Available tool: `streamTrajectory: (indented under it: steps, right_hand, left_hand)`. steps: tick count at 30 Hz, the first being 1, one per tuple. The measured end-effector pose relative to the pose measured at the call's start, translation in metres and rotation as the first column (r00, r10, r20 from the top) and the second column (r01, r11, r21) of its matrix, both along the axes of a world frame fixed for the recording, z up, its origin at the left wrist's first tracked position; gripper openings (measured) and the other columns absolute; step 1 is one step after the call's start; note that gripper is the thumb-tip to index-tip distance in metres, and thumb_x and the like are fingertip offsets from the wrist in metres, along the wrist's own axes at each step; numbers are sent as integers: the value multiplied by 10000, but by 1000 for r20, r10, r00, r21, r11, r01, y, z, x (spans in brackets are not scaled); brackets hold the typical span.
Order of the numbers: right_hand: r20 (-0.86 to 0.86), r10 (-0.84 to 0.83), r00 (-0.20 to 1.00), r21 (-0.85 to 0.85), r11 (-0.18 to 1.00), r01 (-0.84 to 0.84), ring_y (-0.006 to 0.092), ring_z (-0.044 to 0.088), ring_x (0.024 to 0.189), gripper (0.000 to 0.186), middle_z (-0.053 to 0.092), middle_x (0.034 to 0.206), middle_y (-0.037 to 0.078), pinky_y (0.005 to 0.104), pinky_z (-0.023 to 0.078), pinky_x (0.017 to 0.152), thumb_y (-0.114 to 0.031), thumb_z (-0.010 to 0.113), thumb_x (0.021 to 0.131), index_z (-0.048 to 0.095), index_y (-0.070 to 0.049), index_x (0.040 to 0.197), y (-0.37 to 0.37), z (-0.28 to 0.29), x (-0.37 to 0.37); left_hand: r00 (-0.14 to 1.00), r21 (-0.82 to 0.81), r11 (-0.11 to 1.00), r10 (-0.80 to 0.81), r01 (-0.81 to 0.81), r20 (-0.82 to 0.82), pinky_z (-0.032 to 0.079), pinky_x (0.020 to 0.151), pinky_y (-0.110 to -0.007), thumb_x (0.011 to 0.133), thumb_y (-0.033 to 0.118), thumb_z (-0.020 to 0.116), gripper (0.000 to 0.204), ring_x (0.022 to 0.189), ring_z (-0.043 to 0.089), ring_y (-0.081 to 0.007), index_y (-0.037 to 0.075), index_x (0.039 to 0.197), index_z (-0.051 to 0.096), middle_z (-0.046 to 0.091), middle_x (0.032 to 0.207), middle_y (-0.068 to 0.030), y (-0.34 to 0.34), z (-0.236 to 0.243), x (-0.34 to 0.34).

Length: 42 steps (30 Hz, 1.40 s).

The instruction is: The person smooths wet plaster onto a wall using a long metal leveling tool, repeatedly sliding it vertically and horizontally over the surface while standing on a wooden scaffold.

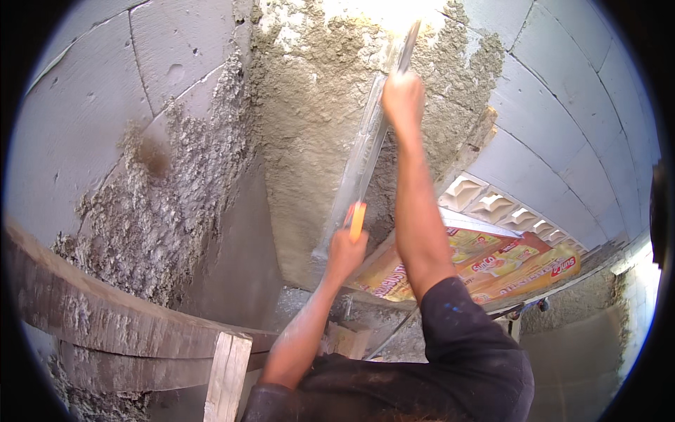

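Note:
A long, pale metal plastering straightedge [365, 151] slants across the rough, wet mortar [302, 126] in front of me. My right hand [403, 102] is closed around its upper part, with a grey bar end sticking out above the fist. Lower down, my left hand [346, 252] grips near the straightedge's bottom end. An orange and yellow handle [357, 221] shows at the left hand's fingers; I cannot tell whether it is fixed to the straightedge. Both hands are slightly blurred.
Grey block walls [562, 119] flank the mortar, the left one partly coated with rough mortar [169, 204]. A printed orange-and-yellow sheet [492, 267] and hollow pale blocks [485, 200] are at right. A curved-looking plank [126, 323] and wooden upright [226, 376] stand lower left.

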State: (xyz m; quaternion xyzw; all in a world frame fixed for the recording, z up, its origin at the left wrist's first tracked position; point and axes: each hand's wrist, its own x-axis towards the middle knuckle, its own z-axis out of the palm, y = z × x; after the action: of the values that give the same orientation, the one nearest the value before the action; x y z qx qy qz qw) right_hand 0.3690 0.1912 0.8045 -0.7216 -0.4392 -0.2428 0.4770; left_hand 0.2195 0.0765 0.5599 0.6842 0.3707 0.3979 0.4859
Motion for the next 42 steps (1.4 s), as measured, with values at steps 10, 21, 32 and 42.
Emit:
streamTrajectory:
  steps: [10, 21, 32, 42]
  right_hand:
    - [-202, -104, 974, -192, 979, 65, 457, 622, 958, 274, 654, 990, 280, 533, 490, 829, -213, 506, 847, 623, 20, 932, 21, -77, 28]
    - [-238, 15, 971, -105, 994, -41, 448, 638, 911, 365, 654, 905, 296, 529, 488, 781, -262, 478, 924, 641, 64, 891, 1, -27, -15]
    - [-229, -145, 962, -194, 976, 101, 463, 633, 942, 317, 668, 969, 269, 551, 492, 814, -261, 516, 865, 658, 19, 913, 23, -74, 14]
    - [-51, -48, 998, -93, 995, 43, 426, 668, 763, 402, 663, 738, 262, 492, 517, 726, -298, 483, 927, 668, 23, 771, 4, -56, 22]
  left_hand:
    - [992, -106, 994, -7, -6, -123, 476, 610, -497, 818, 240, 610, 349, 685, 657, -430, -98, 735, 615, 602, 655, -290, -11, -30, -4]
    - [998, 9, 1000, 29, -28, -48, 413, 516, -459, 843, 245, 613, 388, 551, 625, -266, -97, 664, 576, 532, 541, -237, -4, -31, -16]
    - [999, -105, 994, 7, -12, -45, 439, 544, -470, 820, 245, 621, 390, 570, 637, -304, -120, 692, 570, 545, 558, -240, -8, -41, -2]
    - [998, -140, 989, -54, 55, 11, 437, 547, -474, 838, 292, 626, 416, 592, 648, -297, -102, 707, 597, 550, 559, -234, -25, -28, -6]
